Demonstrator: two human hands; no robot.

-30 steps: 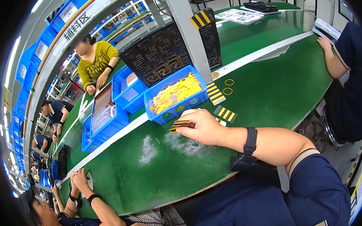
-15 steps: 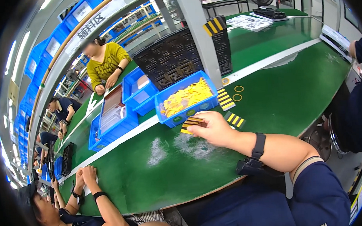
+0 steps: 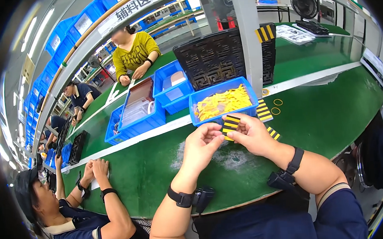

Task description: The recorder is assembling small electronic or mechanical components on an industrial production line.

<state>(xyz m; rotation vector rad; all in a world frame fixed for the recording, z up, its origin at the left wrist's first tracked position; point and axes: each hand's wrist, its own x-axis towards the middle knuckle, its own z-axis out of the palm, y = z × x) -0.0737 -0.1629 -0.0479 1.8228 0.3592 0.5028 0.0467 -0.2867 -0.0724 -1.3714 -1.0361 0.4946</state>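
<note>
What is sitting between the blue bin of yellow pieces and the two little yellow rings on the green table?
In the head view, a small stack of yellow-and-black striped pieces lies on the green table between the blue bin and the rings.

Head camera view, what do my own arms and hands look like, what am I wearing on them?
Both forearms are bare. The left hand and right hand wear no gloves. Each wrist carries a black strap: the left wrist strap has a small black box on it, and so does the right wrist strap. Dark navy short sleeves have a pale trim at the cuff.

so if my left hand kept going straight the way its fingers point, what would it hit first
Probably the blue bin of yellow pieces, just beyond the striped piece that the left hand pinches; depth is uncertain.
</note>
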